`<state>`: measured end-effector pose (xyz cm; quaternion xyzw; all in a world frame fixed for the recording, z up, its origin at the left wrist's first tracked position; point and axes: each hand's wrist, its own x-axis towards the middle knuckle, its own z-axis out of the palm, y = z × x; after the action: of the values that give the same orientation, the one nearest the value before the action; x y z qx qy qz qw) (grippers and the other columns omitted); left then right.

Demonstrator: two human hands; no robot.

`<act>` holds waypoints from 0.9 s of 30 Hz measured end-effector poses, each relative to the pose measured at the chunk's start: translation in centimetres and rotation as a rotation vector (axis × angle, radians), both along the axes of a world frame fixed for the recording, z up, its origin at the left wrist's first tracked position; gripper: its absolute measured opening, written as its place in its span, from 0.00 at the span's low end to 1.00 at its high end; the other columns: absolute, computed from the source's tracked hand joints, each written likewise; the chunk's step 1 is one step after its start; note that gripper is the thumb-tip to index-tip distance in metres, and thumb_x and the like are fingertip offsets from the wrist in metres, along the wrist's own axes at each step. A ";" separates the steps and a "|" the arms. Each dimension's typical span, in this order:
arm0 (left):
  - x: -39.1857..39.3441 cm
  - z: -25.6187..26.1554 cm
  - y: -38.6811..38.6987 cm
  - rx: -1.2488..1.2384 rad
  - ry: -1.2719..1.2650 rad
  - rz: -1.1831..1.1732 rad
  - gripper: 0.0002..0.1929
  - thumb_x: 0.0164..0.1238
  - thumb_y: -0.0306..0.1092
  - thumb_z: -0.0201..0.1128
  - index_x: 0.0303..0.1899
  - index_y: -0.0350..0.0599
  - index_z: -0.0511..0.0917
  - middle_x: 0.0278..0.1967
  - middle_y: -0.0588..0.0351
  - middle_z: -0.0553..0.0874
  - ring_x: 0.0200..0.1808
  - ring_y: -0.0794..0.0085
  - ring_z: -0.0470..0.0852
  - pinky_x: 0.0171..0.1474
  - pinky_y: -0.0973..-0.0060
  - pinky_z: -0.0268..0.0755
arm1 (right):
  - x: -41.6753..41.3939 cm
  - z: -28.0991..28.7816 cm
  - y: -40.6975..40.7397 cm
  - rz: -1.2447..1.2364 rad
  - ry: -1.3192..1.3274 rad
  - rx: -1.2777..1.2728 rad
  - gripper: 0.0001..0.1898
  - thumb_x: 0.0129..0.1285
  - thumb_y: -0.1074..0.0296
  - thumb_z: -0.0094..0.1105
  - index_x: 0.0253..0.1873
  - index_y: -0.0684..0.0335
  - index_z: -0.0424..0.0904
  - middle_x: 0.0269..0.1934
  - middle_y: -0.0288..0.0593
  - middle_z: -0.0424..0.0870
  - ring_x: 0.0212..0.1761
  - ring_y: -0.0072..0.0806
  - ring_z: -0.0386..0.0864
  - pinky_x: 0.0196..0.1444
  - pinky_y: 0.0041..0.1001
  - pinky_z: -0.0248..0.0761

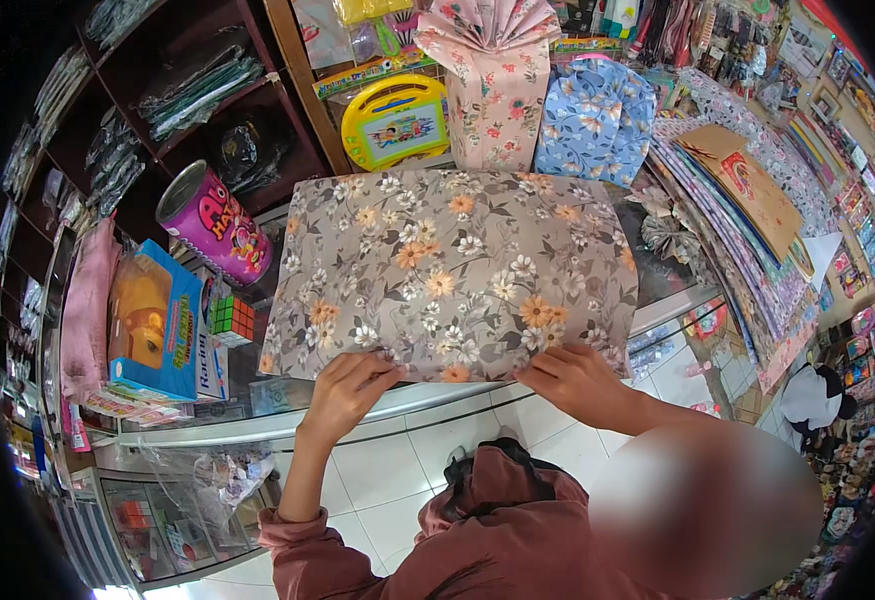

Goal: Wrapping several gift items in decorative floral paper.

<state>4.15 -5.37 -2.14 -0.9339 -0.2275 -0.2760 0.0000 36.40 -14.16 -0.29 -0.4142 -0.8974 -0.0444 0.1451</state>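
Observation:
A sheet of taupe wrapping paper [445, 255] with white and orange flowers covers much of a glass display counter [287, 416]. My left hand [355, 390] pinches its near edge left of the middle, thumb and fingertips together. Farther right along that same edge, my right hand [574, 382] grips the paper with bent fingers. The sheet lies mostly flat, and whatever may be under it is hidden. Directly behind it stand a pink floral wrapped package [499, 105] with a pleated fan top and a blue floral wrapped bundle [595, 124].
At left are a purple tin [220, 225], a Rubik's cube [233, 321] and a boxed toy [156, 322]. A yellow drawing board [396, 124] leans at the back. Stacked wrapping sheets [715, 217] and brown paper bags [745, 187] lie at right. Dark shelves [175, 146] rise at far left.

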 end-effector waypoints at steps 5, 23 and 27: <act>-0.3 -0.3 -0.3 0.043 -0.005 0.032 0.14 0.49 0.28 0.65 0.41 0.46 0.85 0.36 0.62 0.81 0.41 0.69 0.82 0.42 0.72 0.73 | -0.6 -0.1 -0.1 0.007 -0.032 0.049 0.14 0.51 0.70 0.60 0.45 0.59 0.78 0.37 0.34 0.78 0.41 0.27 0.81 0.39 0.28 0.72; -0.6 0.7 0.5 0.023 -0.050 0.060 0.11 0.46 0.26 0.68 0.35 0.48 0.87 0.33 0.63 0.83 0.37 0.68 0.82 0.39 0.70 0.75 | -3.3 -1.3 1.5 0.092 -0.008 0.028 0.25 0.53 0.72 0.58 0.60 0.62 0.75 0.41 0.39 0.74 0.43 0.29 0.78 0.42 0.27 0.78; -1.7 0.4 0.8 0.021 -0.031 0.087 0.13 0.46 0.27 0.67 0.37 0.50 0.87 0.34 0.64 0.83 0.39 0.69 0.82 0.42 0.71 0.71 | -3.3 -1.3 1.4 0.093 0.004 0.004 0.25 0.54 0.73 0.58 0.60 0.63 0.75 0.42 0.39 0.74 0.44 0.30 0.77 0.42 0.28 0.78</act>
<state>2.41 -4.61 -1.74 -0.9186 -0.2651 -0.2926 0.0186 33.14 -12.71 -1.61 -0.3719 -0.9153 -0.0385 0.1496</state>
